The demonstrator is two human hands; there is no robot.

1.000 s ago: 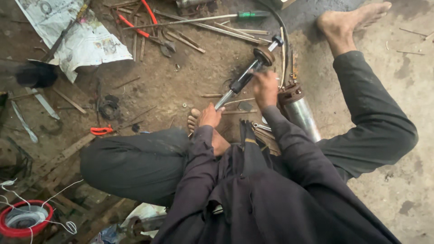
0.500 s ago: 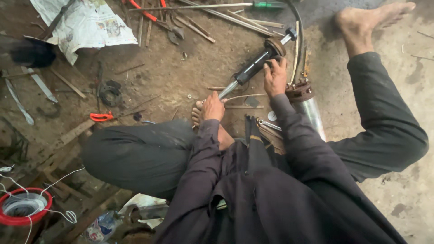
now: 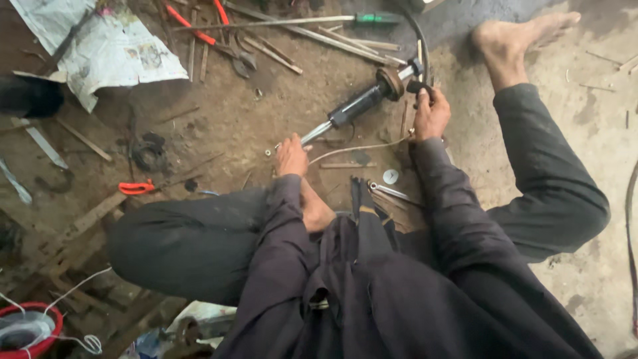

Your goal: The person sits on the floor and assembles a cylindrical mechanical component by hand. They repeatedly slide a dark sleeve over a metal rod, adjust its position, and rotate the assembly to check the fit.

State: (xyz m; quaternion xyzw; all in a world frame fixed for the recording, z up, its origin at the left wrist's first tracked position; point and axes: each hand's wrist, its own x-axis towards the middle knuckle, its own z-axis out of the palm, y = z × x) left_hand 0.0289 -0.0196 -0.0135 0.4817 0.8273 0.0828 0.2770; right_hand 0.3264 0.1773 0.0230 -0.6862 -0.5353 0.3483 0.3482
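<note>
Black shock absorber, slanted aground

Red bowl cut off bottom-left

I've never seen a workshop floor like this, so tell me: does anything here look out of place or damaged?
Mostly clutter. A torn, crumpled newspaper lies on the dirt at upper left, and metal rods and red-handled pliers are strewn loose. The left hand and right hand hold a black shock absorber with a rusty end collar.
</note>
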